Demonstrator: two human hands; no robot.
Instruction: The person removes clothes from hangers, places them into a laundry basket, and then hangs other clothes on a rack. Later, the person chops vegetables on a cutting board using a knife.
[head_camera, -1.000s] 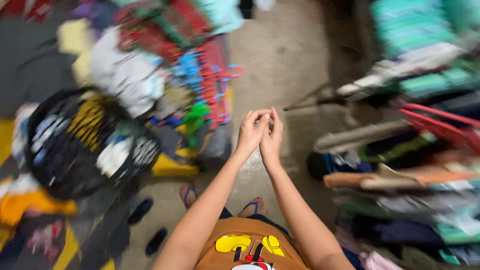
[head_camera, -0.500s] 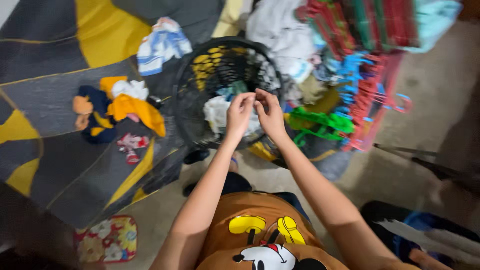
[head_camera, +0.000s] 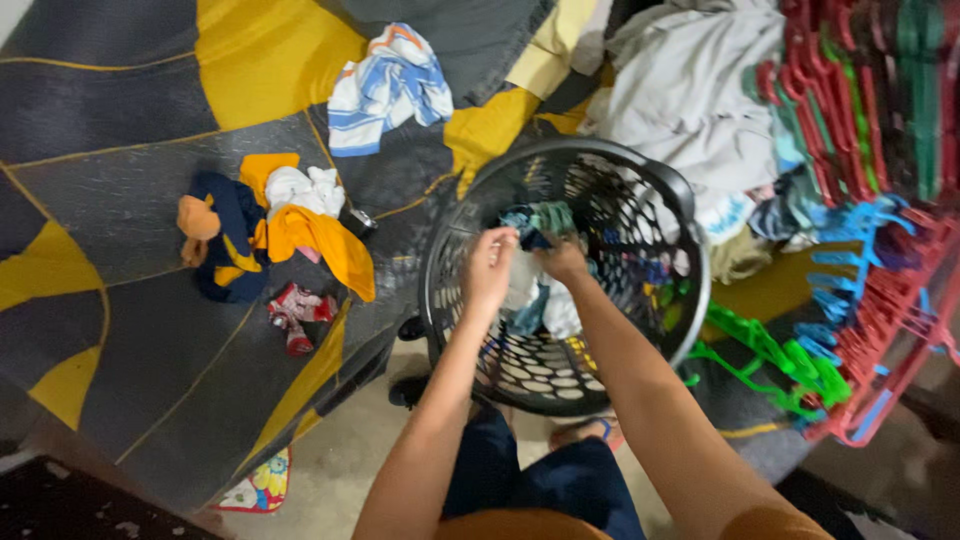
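Two hands met over a black basket (head_camera: 690, 225), and that basket serves as the landmark here. Far to its left, on a grey and yellow mat (head_camera: 110, 130), lay a navy and orange toy (head_camera: 215, 235), and beside that a heap of white and orange clothes (head_camera: 305, 220) with a small red and white piece (head_camera: 297, 312) below it. Up and left of the basket sat a blue and white striped cloth (head_camera: 385, 85).

The left hand (head_camera: 488, 270) hung over the basket's left half, fingers curled and pinching the edge of a garment (head_camera: 538, 222). The right hand (head_camera: 562, 258) was just beside it, closed on the same garment. The garment was a small crumpled piece, dark blue with a teal-green part, held bunched between both hands above the middle of the basket; its kind could not be told.

The basket was round, with latticed plastic walls and a perforated floor. Inside lay a pale white and light-blue piece (head_camera: 545, 300) under the hands and some darker blue bits (head_camera: 645, 270) towards the right wall; much of the floor was bare.

Up and right of the basket lay a pile of white laundry (head_camera: 690, 90). Right of the basket lay green hangers (head_camera: 775, 360), then blue hangers (head_camera: 850, 245) and a stack of red hangers (head_camera: 900, 310).
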